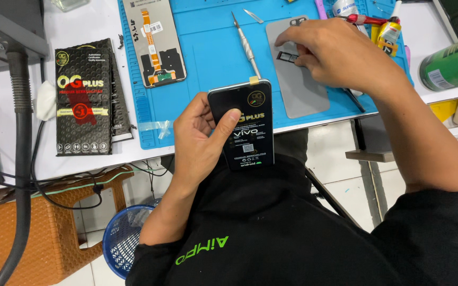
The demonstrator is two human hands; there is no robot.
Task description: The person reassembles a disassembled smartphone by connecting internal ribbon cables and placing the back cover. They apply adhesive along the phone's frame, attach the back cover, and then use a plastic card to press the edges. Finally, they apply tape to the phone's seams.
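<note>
- Black flat packages (83,103) lie stacked at the left of the counter (6,85), put aside from the blue mat (208,47).
- A detached screen part (153,42) rests flat on the mat, its ribbon facing up.
- The left hand (200,140) has its grip closed around a black phone (242,124), thumb on the glass, keeping it steady above the lap.
- The right hand (340,53) pinches a small card tray (287,56) on the grey back cover (300,85), which lies flat on the mat.

A glossy black glass phone (242,124) is seen, with a shiny film on it. Above the phone, a smooth blue rubber mat (208,47) is laid, and on it a matt grey plastic cover (300,90) and a shiny metal tool (246,46).
</note>
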